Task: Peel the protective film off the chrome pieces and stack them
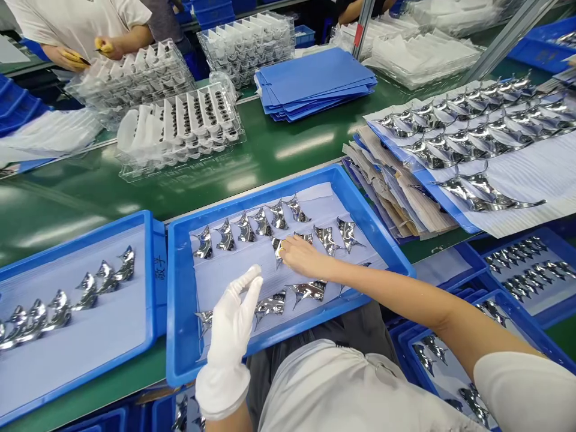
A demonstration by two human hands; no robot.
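In front of me a blue tray [288, 183], lined with white foam sheet, holds several curved, mirror-shiny metal pieces with pointed corners. My right hand [299, 255] is bare and reaches into the middle of it. Its fingers are closed on a shiny metal piece [276, 247], which they partly cover. Just to its right lies another metal piece [327, 240]. My left hand [234, 315] wears a white glove and is over the tray's lower left part, empty, thumb and fingers apart. A metal piece [271, 304] lies right of the glove.
At the left a second blue tray [150, 288] holds a row of similar pieces. More rows lie on a foam-covered stack [508, 198] at the right. Clear plastic trays [180, 132] and blue sheets [315, 78] stand across the green bench [270, 150]. A co-worker [85, 24] stands opposite.
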